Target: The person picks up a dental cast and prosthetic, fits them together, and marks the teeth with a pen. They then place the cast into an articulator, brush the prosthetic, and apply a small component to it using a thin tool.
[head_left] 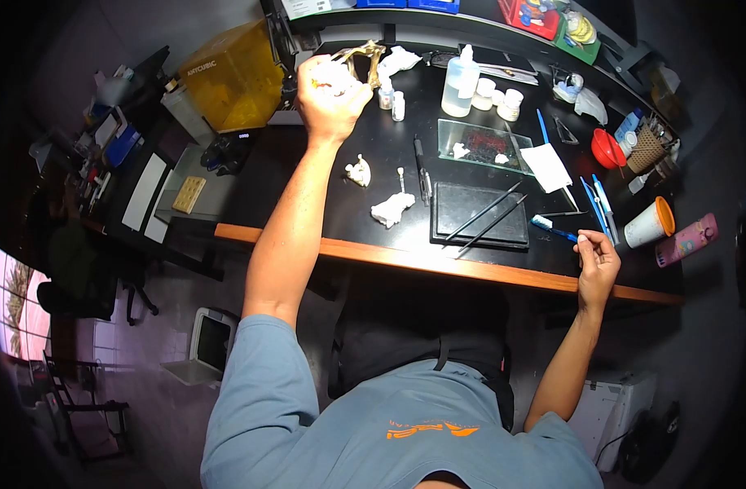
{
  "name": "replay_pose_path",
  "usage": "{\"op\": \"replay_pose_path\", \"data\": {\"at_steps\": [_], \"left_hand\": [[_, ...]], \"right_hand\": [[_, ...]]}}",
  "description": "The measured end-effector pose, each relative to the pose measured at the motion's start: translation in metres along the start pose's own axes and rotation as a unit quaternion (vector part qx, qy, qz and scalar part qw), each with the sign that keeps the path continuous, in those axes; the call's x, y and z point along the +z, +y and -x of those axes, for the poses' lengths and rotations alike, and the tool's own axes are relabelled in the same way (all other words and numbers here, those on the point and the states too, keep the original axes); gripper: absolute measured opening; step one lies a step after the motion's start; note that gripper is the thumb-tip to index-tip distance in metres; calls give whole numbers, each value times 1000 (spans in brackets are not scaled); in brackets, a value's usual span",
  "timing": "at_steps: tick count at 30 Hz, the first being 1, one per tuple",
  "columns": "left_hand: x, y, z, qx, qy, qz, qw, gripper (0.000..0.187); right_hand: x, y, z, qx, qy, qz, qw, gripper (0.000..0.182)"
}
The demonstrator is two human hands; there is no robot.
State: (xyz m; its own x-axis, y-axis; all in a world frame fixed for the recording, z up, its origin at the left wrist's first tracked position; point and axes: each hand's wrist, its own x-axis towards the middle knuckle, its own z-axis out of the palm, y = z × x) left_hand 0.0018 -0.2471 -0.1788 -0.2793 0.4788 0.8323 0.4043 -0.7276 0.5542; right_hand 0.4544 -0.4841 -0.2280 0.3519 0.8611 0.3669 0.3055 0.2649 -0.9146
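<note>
My left hand (330,118) is raised over the back left of the table, its fingers closed around a brass-coloured dental articulator (374,65) with a white plaster cast (334,80) in it. The palm and fingers hide part of the cast. Near the table's front edge, my right hand (598,267) pinches the handle end of a blue toothbrush (558,232), its white bristles pointing left. Below the left hand lie two white plaster pieces (358,171). A black tray (479,224) with two thin dark sticks across it sits left of the toothbrush.
A glass slab (479,134) with red stains and white bits lies behind the tray. Behind it stand a clear bottle (460,90) and several white jars (510,104). At the right are a red bowl (607,151), an orange-rimmed cup (646,226) and a pink tube (686,240).
</note>
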Motion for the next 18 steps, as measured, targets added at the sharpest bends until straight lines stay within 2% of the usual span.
{"op": "replay_pose_path", "data": {"at_steps": [10, 18], "left_hand": [[2, -11, 0, 1, -4, 14, 1000, 69], [-1, 4, 0, 4, -3, 5, 1000, 70]], "right_hand": [[3, 2, 1, -23, 17, -5, 1000, 9], [4, 3, 0, -34, 24, -2, 999, 10]]}}
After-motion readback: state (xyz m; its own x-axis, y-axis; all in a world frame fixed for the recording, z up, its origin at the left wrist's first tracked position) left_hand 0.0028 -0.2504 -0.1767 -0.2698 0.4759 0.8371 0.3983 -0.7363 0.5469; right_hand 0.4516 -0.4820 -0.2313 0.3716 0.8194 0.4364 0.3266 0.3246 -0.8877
